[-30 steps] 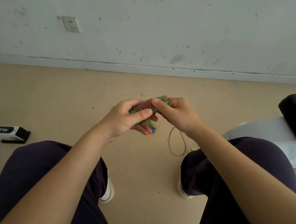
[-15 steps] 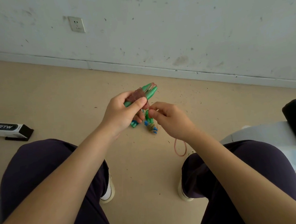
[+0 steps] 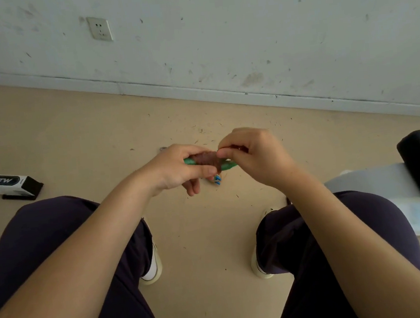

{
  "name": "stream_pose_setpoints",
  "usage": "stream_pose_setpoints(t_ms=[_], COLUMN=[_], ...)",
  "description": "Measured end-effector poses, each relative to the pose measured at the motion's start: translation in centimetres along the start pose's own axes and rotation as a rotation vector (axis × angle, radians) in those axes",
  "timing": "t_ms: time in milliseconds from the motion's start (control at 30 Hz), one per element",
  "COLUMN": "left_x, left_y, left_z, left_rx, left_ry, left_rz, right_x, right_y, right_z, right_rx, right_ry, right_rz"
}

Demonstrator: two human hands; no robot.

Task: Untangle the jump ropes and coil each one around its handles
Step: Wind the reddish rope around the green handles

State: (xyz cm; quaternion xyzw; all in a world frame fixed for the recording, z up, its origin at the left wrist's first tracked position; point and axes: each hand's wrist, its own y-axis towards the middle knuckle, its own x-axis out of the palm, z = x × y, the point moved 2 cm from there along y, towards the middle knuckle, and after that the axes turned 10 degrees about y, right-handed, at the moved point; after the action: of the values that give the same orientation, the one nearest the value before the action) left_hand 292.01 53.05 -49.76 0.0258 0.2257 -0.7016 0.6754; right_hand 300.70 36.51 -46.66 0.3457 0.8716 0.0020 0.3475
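Green handles: the pair of handles (image 3: 210,162) lies level between my knees, above the floor (image 3: 73,136), long axis running left to right, wrapped in the middle with brownish rope (image 3: 207,159).
Left hand: my left hand (image 3: 179,170) grips the left half of the bundle, fingers curled under it and thumb pressed along the front.
Right hand: my right hand (image 3: 252,152) sits at the right end, thumb and forefinger pinching the rope where it meets the handles; the other fingers are curled.
Nearer hand: the right one holds the rope's free end, so I judge the next wrap or tuck is its job.
Blue tips: small blue ends (image 3: 217,179) hang just below the bundle.
Loose rope: none shows hanging now.
Change: half a second ago the bundle tilted up and away, my right hand was lower, and a loop of rope dangled under it; now the bundle is level and that loop is gone.
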Motion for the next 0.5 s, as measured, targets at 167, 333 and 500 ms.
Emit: stream_pose_setpoints(t_ms=[167, 333, 500], left_x=[-0.28, -0.22, 0.18], left_y=[-0.33, -0.48, -0.71], left_z=[0.33, 0.42, 0.87], left_rx=[0.062, 0.017, -0.019], left_ry=[0.043, 0.012, 0.021], left_rz=[-0.049, -0.016, 0.058], right_x=[0.07, 0.23, 0.34], right_y=[-0.06, -0.01, 0.03], right_z=[-0.47, -0.44, 0.04], right_rx=[0.124, 0.186, 0.230], right_ry=[0.178, 0.274, 0.376], right_rz=[0.038, 0.067, 0.067])
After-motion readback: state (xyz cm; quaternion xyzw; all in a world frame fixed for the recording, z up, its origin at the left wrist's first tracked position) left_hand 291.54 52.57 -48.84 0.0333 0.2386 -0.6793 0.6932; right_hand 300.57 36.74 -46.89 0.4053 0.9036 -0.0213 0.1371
